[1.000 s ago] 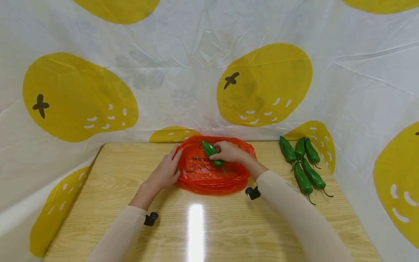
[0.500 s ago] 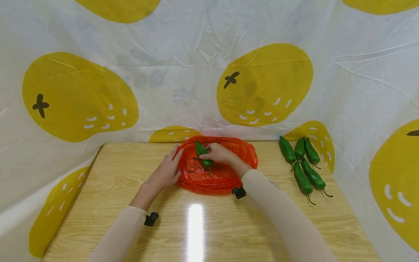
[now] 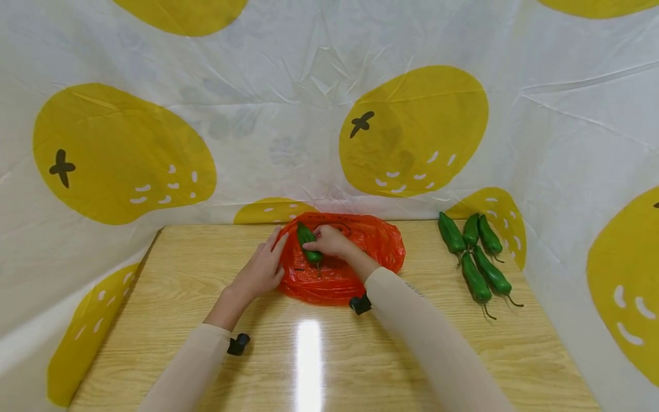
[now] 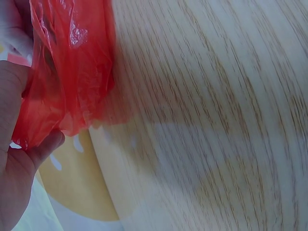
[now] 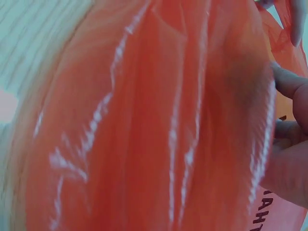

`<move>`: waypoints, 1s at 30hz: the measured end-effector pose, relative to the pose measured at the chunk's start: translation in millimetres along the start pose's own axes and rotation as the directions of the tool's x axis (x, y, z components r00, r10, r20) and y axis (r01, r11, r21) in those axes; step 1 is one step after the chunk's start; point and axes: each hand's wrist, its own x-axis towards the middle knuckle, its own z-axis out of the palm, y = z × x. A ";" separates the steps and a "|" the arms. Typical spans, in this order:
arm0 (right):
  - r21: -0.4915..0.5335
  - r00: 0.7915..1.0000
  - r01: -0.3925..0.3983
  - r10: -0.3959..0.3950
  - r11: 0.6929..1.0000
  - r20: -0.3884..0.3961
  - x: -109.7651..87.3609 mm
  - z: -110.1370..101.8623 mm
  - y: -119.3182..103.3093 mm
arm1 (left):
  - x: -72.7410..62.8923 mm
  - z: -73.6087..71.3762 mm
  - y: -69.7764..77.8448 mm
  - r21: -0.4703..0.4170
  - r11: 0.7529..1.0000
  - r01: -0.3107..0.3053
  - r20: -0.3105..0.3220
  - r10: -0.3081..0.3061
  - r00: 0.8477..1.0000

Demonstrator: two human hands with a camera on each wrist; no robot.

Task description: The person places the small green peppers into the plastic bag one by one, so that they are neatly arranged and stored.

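A red plastic bag (image 3: pixel 383 243) lies open on the wooden table, with dark print on its inside. At its left rim is my left hand (image 3: pixel 257 270); in the left wrist view the thumb (image 4: pixel 50 143) and fingers hold the bag's edge between them. Over the bag's opening, my right hand (image 3: pixel 330 241) pinches a green chili pepper (image 3: pixel 306 236), its tip pointing away and its stem toward me. The pepper is near the left side of the bag, close to my left fingers. In the right wrist view, the red film covers most of the pepper and part of the hand.
Several green chili peppers (image 3: pixel 476 280) lie grouped on the right of the table (image 3: pixel 206 252). A white cloth with yellow fruit prints (image 3: pixel 288 137) hangs behind and along both sides. A bright light reflection (image 3: pixel 309 360) falls on the table in front of the bag.
My right hand has moved left across the bag's opening, carrying the chili pepper toward the left rim. My left hand has stayed in place, and the group of peppers lies as before.
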 end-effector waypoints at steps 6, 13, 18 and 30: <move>0.067 0.999 -0.039 0.041 0.997 -0.018 1.5 6.3 0.5 | -0.8 1.1 -1.1 0.006 1.000 -0.004 0.000 0.004 1.000; 0.206 0.989 -0.145 0.140 0.968 0.039 3.8 13.1 0.9 | -1.9 2.3 -0.5 0.012 0.999 -0.029 -0.020 0.030 0.999; 0.203 0.982 -0.188 0.187 0.961 0.020 6.9 17.2 1.4 | -1.9 2.9 0.2 0.009 1.000 -0.022 -0.018 0.022 1.000; 0.146 0.978 -0.197 0.205 0.969 -0.041 15.2 22.7 2.8 | 0.2 2.1 0.5 0.006 1.000 -0.016 -0.017 0.016 1.000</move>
